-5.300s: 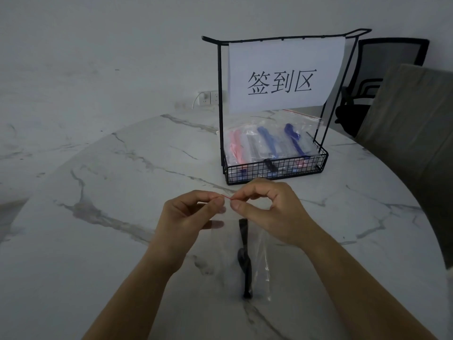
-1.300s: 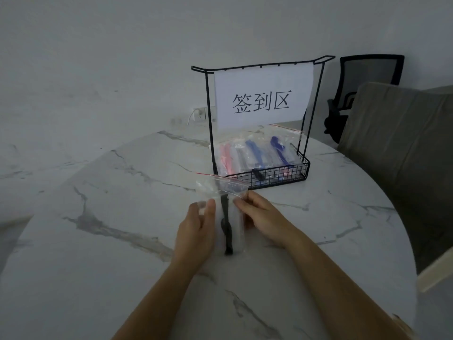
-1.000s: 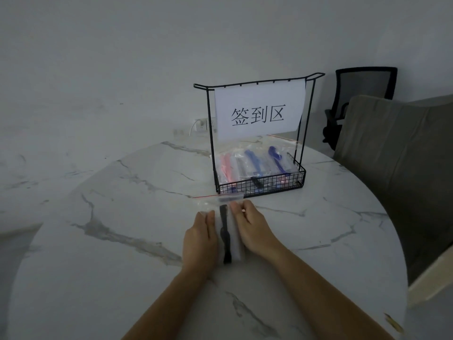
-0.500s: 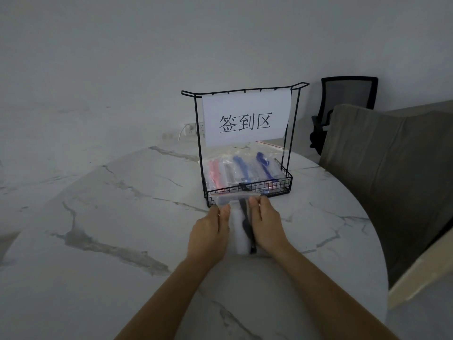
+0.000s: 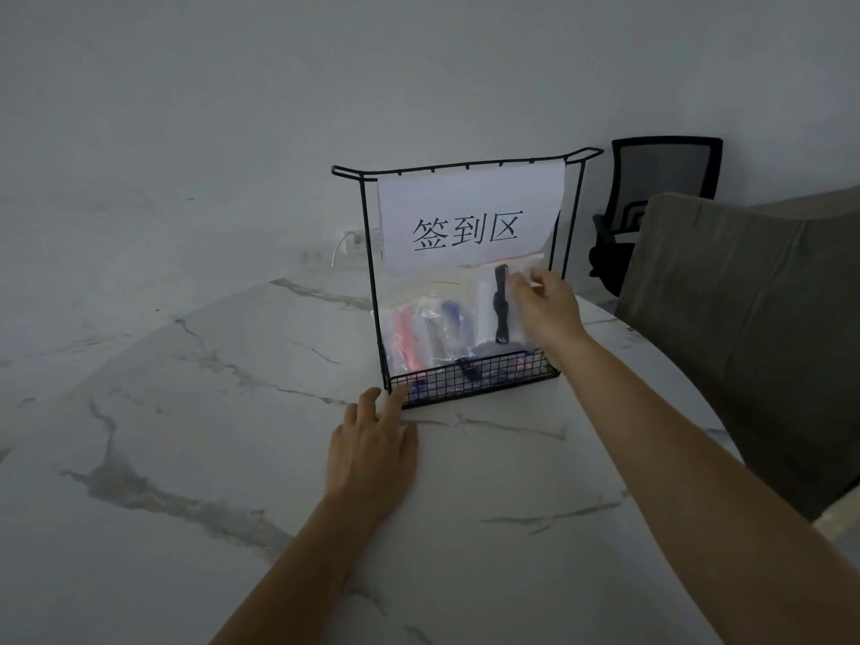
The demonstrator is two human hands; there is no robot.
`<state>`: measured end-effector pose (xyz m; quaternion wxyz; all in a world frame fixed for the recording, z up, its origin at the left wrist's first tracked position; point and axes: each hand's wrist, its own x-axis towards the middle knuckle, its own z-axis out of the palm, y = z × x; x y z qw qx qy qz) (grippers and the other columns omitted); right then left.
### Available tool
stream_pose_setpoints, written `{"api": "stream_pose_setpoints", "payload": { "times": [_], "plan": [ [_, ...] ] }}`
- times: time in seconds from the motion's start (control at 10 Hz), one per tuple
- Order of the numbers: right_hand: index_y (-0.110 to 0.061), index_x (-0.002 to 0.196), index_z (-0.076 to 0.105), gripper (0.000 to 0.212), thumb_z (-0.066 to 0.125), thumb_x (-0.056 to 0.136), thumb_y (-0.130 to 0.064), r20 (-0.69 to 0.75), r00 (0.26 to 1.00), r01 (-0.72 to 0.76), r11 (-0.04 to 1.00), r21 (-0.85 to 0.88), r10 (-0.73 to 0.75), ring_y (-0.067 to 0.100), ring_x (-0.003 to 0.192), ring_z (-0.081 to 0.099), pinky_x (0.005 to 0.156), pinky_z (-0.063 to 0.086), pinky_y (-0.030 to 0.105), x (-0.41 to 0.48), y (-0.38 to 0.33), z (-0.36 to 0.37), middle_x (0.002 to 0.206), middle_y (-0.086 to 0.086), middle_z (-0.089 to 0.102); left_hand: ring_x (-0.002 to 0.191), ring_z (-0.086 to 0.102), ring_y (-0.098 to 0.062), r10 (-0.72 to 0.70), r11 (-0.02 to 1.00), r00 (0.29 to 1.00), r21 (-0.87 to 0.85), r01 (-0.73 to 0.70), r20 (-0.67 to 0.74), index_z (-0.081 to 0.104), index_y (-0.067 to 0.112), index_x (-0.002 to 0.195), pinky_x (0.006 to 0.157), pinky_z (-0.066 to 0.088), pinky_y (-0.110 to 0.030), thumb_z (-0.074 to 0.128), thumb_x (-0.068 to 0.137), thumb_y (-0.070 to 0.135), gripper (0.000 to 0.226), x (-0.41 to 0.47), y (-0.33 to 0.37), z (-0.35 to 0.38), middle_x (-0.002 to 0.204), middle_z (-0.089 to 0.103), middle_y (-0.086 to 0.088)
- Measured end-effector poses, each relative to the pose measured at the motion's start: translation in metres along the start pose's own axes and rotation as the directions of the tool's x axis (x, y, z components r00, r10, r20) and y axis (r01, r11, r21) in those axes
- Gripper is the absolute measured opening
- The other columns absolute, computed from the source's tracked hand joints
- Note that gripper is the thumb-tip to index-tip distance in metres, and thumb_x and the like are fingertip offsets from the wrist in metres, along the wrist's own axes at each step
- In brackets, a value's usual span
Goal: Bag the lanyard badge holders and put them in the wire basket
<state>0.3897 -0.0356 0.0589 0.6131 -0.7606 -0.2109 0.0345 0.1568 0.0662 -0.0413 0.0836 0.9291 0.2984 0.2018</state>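
A clear zip bag (image 5: 488,309) with a black lanyard badge holder (image 5: 501,302) inside stands upright over the right half of the black wire basket (image 5: 470,381). My right hand (image 5: 547,314) pinches the bag's right edge near its top. Several bagged holders with red and blue lanyards (image 5: 428,332) lie in the basket. My left hand (image 5: 372,449) rests flat on the table with straight fingers, its fingertips at the basket's front left corner.
The basket stands on a round white marble table (image 5: 186,458) and carries a paper sign (image 5: 467,216) on its tall wire frame. A grey upholstered chair (image 5: 754,318) stands at the right, a black office chair (image 5: 661,179) behind it. A wall socket (image 5: 363,242) sits behind.
The bag was sealed and pressed flat on the table with both hands. My right hand then lifted it up over the basket, while my left hand let go and stayed on the table.
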Motion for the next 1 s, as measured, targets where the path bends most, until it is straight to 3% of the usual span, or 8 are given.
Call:
{"api": "stream_pose_setpoints", "payload": {
  "times": [0.1, 0.2, 0.3, 0.4, 0.5, 0.6, 0.9, 1.0],
  "plan": [
    [-0.005, 0.125, 0.060, 0.038, 0.044, 0.104, -0.033, 0.019, 0.993, 0.121, 0.952, -0.281, -0.120, 0.021, 0.106, 0.059, 0.083, 0.042, 0.028, 0.015, -0.001, 0.011, 0.126, 0.012, 0.063, 0.123, 0.045, -0.027, -0.024, 1.000, 0.999, 0.008, 0.024, -0.026, 0.031, 0.030, 0.147, 0.095, 0.044, -0.040, 0.044, 0.096, 0.039, 0.054, 0.000, 0.001, 0.000, 0.142, 0.044, -0.007],
    [0.001, 0.114, 0.061, 0.041, 0.043, 0.105, -0.035, 0.048, 0.974, 0.197, 0.730, -0.655, -0.220, 0.031, 0.098, 0.062, 0.074, 0.041, 0.031, 0.013, 0.005, 0.018, 0.114, 0.019, 0.065, 0.120, 0.046, -0.024, -0.035, 0.999, 0.998, 0.020, 0.036, -0.045, 0.031, 0.031, 0.147, 0.093, 0.043, -0.038, 0.044, 0.096, 0.040, 0.054, -0.002, 0.003, 0.000, 0.137, 0.046, -0.006],
    [0.003, 0.130, 0.051, 0.050, 0.044, 0.103, -0.039, -0.060, 0.951, 0.185, 0.714, -0.675, -0.303, 0.036, 0.113, 0.056, 0.085, 0.049, 0.041, 0.005, 0.008, 0.022, 0.127, 0.022, 0.054, 0.118, 0.047, -0.024, -0.037, 0.999, 0.998, 0.014, 0.038, -0.053, 0.031, 0.032, 0.147, 0.092, 0.044, -0.039, 0.044, 0.095, 0.039, 0.054, 0.000, 0.002, 0.001, 0.135, 0.048, -0.006],
    [-0.001, 0.127, 0.055, 0.056, 0.037, 0.101, -0.048, -0.040, 0.882, 0.271, 0.577, -0.771, -0.469, 0.039, 0.122, 0.046, 0.098, 0.045, 0.050, -0.008, 0.012, 0.029, 0.133, 0.025, 0.051, 0.115, 0.048, -0.025, -0.051, 0.998, 0.997, 0.029, 0.052, -0.057, 0.031, 0.032, 0.146, 0.090, 0.045, -0.040, 0.045, 0.094, 0.039, 0.055, 0.001, 0.001, 0.003, 0.132, 0.049, -0.007],
    [-0.016, 0.143, 0.042, 0.062, 0.022, 0.100, -0.056, 0.280, 0.883, 0.433, 0.427, -0.794, -0.376, 0.045, 0.141, 0.026, 0.116, 0.019, 0.059, -0.011, 0.017, 0.034, 0.148, 0.024, 0.038, 0.109, 0.049, -0.026, -0.061, 0.996, 0.996, 0.055, 0.064, -0.064, 0.034, 0.032, 0.145, 0.084, 0.046, -0.040, 0.047, 0.091, 0.038, 0.056, 0.001, 0.002, 0.004, 0.123, 0.053, -0.007],
    [-0.031, 0.157, 0.008, 0.061, 0.016, 0.101, -0.055, 0.428, 0.894, 0.446, 0.370, -0.815, -0.134, 0.043, 0.150, -0.002, 0.119, 0.004, 0.060, 0.003, 0.033, 0.032, 0.166, 0.012, 0.002, 0.105, 0.050, -0.025, -0.083, 0.993, 0.995, 0.081, 0.088, -0.063, 0.033, 0.034, 0.145, 0.081, 0.047, -0.039, 0.046, 0.090, 0.040, 0.057, -0.002, 0.003, 0.004, 0.119, 0.054, -0.006],
    [-0.027, 0.157, 0.012, 0.065, 0.020, 0.101, -0.058, 0.374, 0.910, 0.415, 0.429, -0.802, -0.181, 0.040, 0.152, -0.002, 0.120, -0.002, 0.056, -0.006, 0.042, 0.028, 0.167, 0.011, 0.002, 0.103, 0.048, -0.025, -0.091, 0.993, 0.993, 0.070, 0.096, -0.073, 0.031, 0.035, 0.147, 0.081, 0.045, -0.038, 0.044, 0.091, 0.040, 0.058, -0.002, -0.001, 0.002, 0.114, 0.054, -0.005],
    [-0.015, 0.146, 0.044, 0.055, 0.036, 0.102, -0.046, 0.211, 0.873, 0.452, 0.568, -0.688, -0.440, 0.037, 0.145, 0.027, 0.120, 0.019, 0.052, -0.031, 0.031, 0.022, 0.155, 0.017, 0.037, 0.107, 0.048, -0.024, -0.089, 0.993, 0.995, 0.077, 0.092, -0.048, 0.030, 0.035, 0.147, 0.085, 0.045, -0.037, 0.044, 0.092, 0.040, 0.057, -0.002, -0.002, 0.003, 0.117, 0.054, -0.003]
  ]
}}
